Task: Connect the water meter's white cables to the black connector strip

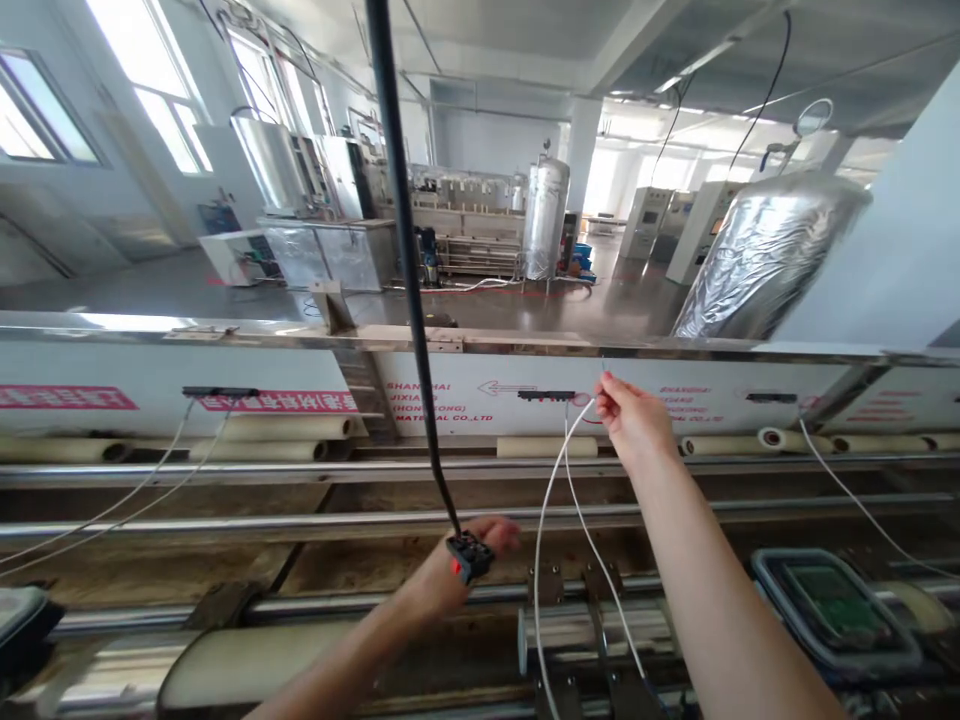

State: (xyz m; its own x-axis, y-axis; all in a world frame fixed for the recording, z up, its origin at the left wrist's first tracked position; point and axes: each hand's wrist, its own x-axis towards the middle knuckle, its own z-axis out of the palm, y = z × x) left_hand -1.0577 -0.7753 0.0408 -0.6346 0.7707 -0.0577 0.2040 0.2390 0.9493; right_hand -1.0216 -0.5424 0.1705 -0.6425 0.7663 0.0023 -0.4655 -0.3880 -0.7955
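My right hand (624, 412) is raised before the white panel, its fingers pinched on the end of a white cable (551, 487) that loops down toward the rollers. A thin tip sticks up above the fingers. Left of this hand, a black connector strip (547, 396) sits on the panel, with a second thin white cable (581, 500) hanging from it. My left hand (487, 535) is lower, over the metal bars, slightly blurred; its fingers look loosely stretched, with nothing visible in them. A black device (471, 556) is on its wrist, where a long black cord (409, 250) ends.
Cream rollers (547, 447) and steel bars (300, 525) run across the machine. A grey-framed display unit (832, 605) stands at lower right. More black strips (220, 393) with cables line the panel (442, 400). Behind it are foil-wrapped tanks (780, 250) and machinery.
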